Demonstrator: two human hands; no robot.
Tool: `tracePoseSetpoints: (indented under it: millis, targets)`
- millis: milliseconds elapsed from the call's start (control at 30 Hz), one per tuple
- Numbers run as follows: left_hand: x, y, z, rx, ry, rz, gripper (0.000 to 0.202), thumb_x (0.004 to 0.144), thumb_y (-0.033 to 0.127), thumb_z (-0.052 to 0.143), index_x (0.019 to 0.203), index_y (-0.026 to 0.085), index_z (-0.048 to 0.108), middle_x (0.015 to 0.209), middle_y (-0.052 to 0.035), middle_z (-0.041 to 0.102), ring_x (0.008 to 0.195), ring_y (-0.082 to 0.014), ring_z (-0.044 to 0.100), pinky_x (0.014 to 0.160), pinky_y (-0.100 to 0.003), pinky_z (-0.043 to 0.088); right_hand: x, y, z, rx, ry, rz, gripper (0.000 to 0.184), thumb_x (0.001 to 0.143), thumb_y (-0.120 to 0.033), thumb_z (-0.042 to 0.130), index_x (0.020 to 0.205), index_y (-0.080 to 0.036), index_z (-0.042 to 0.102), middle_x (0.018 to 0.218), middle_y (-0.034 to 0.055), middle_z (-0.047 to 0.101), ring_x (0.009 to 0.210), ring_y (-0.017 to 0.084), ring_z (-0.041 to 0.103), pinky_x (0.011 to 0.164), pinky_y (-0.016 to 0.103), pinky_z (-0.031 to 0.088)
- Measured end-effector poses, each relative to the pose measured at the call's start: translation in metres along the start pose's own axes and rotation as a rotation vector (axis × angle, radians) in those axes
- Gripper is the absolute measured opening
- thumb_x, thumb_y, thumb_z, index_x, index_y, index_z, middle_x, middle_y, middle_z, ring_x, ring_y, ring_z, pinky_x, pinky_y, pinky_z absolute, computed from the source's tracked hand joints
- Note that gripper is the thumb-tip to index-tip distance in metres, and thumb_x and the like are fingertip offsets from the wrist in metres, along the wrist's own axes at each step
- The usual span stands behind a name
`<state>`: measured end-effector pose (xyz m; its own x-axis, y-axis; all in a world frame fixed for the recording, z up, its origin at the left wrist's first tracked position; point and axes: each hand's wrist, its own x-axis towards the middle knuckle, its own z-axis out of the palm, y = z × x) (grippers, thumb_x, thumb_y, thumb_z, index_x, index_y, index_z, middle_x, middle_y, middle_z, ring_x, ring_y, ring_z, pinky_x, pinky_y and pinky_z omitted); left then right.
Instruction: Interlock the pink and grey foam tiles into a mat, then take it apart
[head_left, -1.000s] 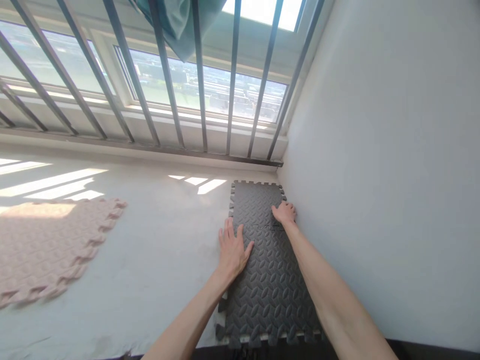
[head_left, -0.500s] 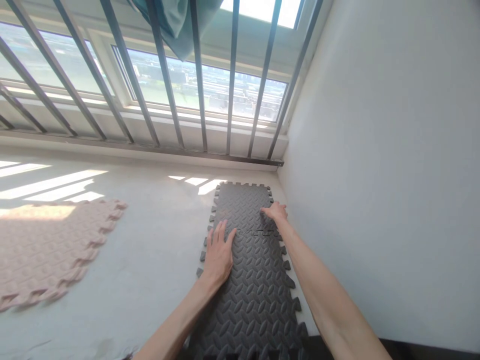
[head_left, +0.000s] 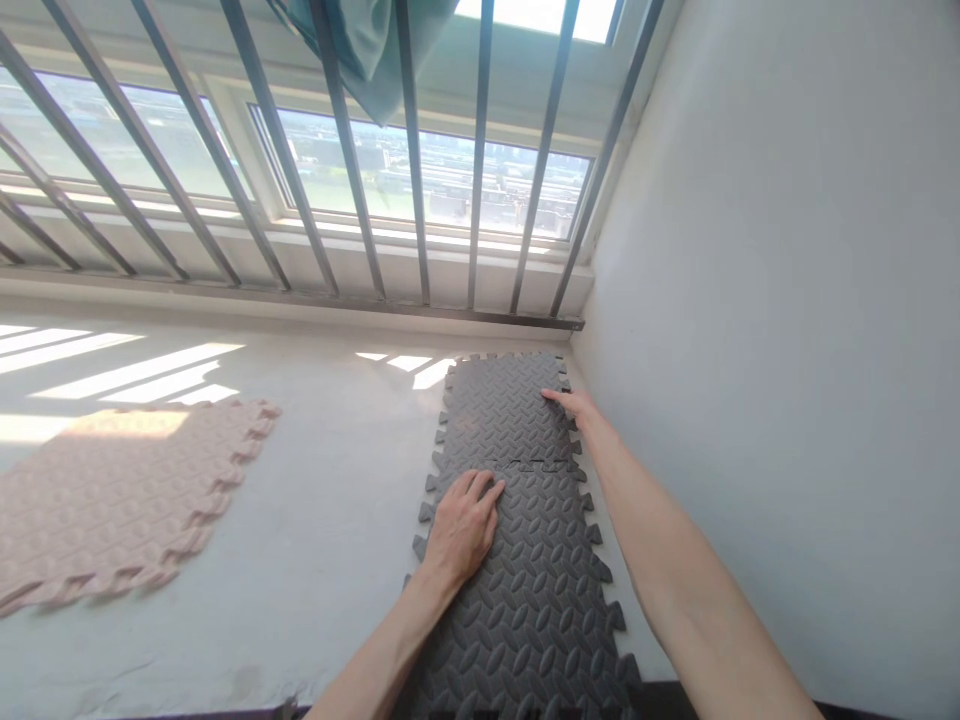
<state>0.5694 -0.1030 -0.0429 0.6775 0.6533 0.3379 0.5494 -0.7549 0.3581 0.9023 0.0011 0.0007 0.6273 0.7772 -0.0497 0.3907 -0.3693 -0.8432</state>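
While the two flat hands rest on it, the dark grey foam puzzle mat (head_left: 525, 600) has slid back up the frame compared with half a second ago, and its far right corner now comes close to the corner where the white wall (head_left: 757, 400) meets the window side. The mat lies lengthwise at the lower centre of the frame, and a thin dark seam (head_left: 529, 465) crosses it where two tiles seem to join. The left hand (head_left: 461, 530) has also moved lower on the mat, and its fingers, which were spread before, now lie closer together and a little curved. It presses from above with the palm down. The right hand (head_left: 574, 405) lies at the upper right part of the mat, with straight fingers on the surface near its toothed edge, and the right forearm (head_left: 675, 560) reaches up from the lower right corner. Neither hand closes around anything; both are open and only push on the mat. To the left, a pink foam mat (head_left: 120, 500) lies on the concrete floor (head_left: 300, 620), well apart from the dark one. Above them are steel window bars (head_left: 481, 150), and a teal cloth (head_left: 360, 50) hangs at the top.
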Motion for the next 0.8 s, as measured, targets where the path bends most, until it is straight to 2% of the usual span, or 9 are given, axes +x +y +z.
tracePoseSetpoints:
  millis: [100,300,433,533,600,700,800]
  targets:
    - [0.000,-0.001,0.001,-0.012,0.008,-0.003,0.046,0.103,0.015,0.050,0.143,0.024,0.070,0.154,-0.0072,0.063,0.143,-0.0280,0.054,0.123,-0.050,0.049,-0.003,-0.014,-0.008,0.143,-0.041,-0.006,0.056,0.063,-0.057,0.096,0.100,-0.020,0.076,0.096,0.0099,0.082,0.093,0.026,0.076,0.085,0.042,0.063]
    - [0.001,-0.002,0.003,-0.041,0.026,-0.021,0.042,0.106,0.020,0.049,0.140,0.024,0.073,0.155,-0.0068,0.064,0.144,-0.0272,0.056,0.122,-0.049,0.050,-0.016,-0.037,-0.034,0.383,-0.121,-0.127,0.076,0.050,-0.058,0.101,0.112,-0.023,0.074,0.109,0.0049,0.081,0.100,0.025,0.075,0.090,0.041,0.064]
    - [0.001,-0.002,0.003,-0.039,0.014,-0.028,0.043,0.105,0.020,0.048,0.140,0.025,0.072,0.156,-0.0062,0.064,0.144,-0.0273,0.056,0.121,-0.048,0.051,-0.038,-0.040,-0.053,0.546,-0.230,-0.209,0.072,0.052,-0.054,0.103,0.110,-0.023,0.074,0.111,0.0052,0.081,0.101,0.024,0.075,0.095,0.042,0.062]
    - [-0.001,-0.001,0.003,-0.042,0.027,-0.037,0.042,0.105,0.021,0.049,0.141,0.024,0.070,0.155,-0.0089,0.063,0.144,-0.0278,0.056,0.122,-0.048,0.049,-0.050,-0.043,-0.065,0.539,-0.268,-0.200,0.069,0.052,-0.052,0.104,0.107,-0.021,0.075,0.106,0.0064,0.082,0.100,0.025,0.076,0.095,0.043,0.061]
    - [-0.004,0.002,0.002,-0.008,0.064,-0.088,0.040,0.104,0.023,0.052,0.140,0.021,0.069,0.150,-0.0128,0.062,0.143,-0.0305,0.055,0.122,-0.050,0.049,-0.052,-0.053,-0.072,0.501,-0.271,-0.212,0.072,0.052,-0.053,0.103,0.110,-0.021,0.075,0.104,0.0057,0.082,0.100,0.025,0.075,0.093,0.043,0.061]
    - [-0.010,0.008,0.000,0.064,0.106,-0.157,0.041,0.103,0.027,0.056,0.141,0.018,0.068,0.144,-0.0167,0.061,0.140,-0.0349,0.054,0.121,-0.056,0.047,-0.049,-0.079,-0.081,0.421,-0.241,-0.295,0.072,0.056,-0.057,0.102,0.113,-0.022,0.076,0.108,0.0058,0.083,0.103,0.025,0.075,0.092,0.041,0.062]
    - [-0.015,0.012,0.001,0.075,0.114,-0.149,0.045,0.104,0.029,0.055,0.147,0.019,0.064,0.148,-0.0179,0.058,0.142,-0.0357,0.051,0.123,-0.058,0.045,-0.046,-0.111,-0.086,0.339,-0.219,-0.402,0.069,0.054,-0.063,0.101,0.104,-0.020,0.081,0.108,0.0077,0.083,0.106,0.028,0.074,0.095,0.043,0.062]
